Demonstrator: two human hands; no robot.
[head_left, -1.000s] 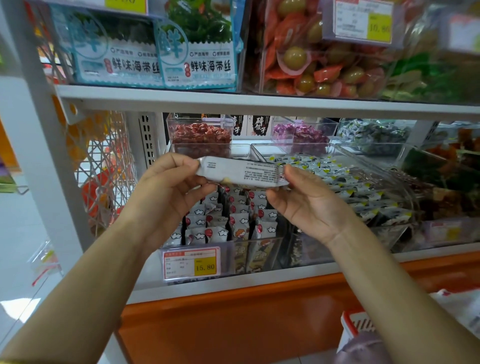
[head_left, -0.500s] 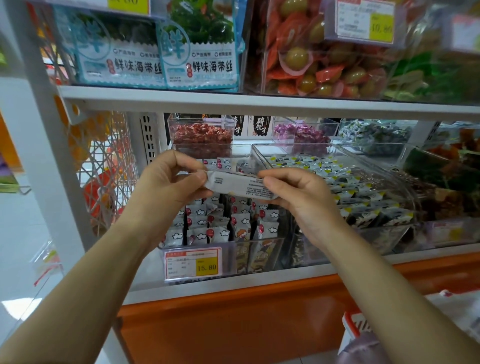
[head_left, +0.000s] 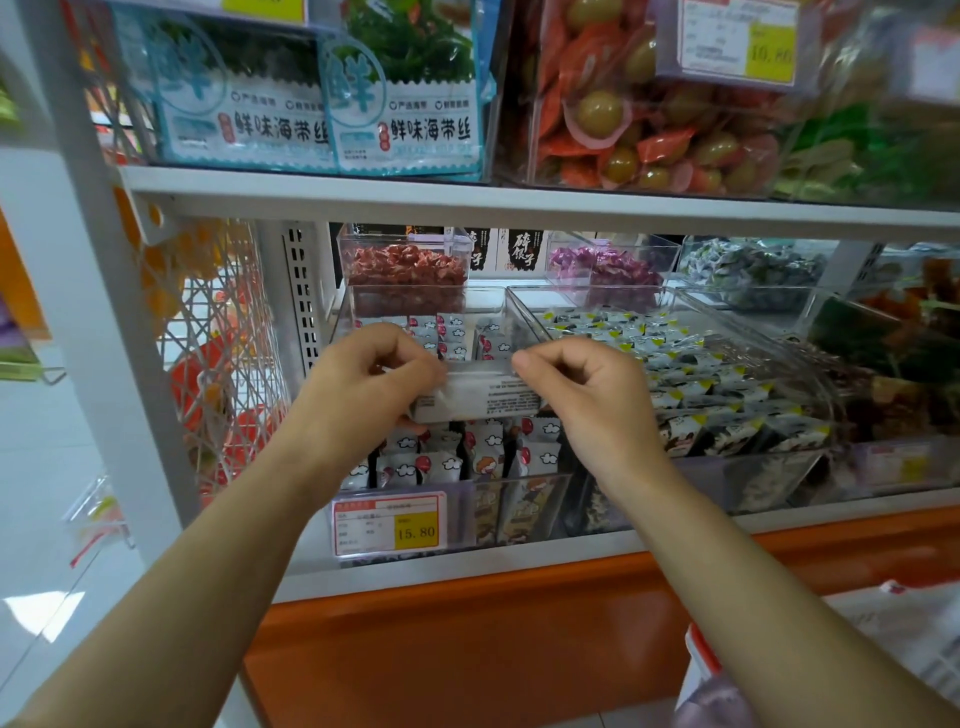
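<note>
Shelf (head_left: 519, 565): white, orange panel (head_left: 467, 649) below.
Front row: left bin (head_left: 467, 512) and right bin (head_left: 753, 478), clear, side by side, holding small packets.
Back row: red sweets bin (head_left: 347, 260), purple sweets bin (head_left: 670, 260).

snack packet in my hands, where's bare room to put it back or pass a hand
Back of the clear bin, between the cloud-print packets and the red candy tub, looks bare. Its front rows are packed tight; the yellow-cornered packets beside it too.

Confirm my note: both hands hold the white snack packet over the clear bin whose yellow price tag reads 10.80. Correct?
No. The head view shows the left hand and right hand holding the white snack packet over the clear bin, but its yellow price tag reads 15.80, not 10.80.
</note>
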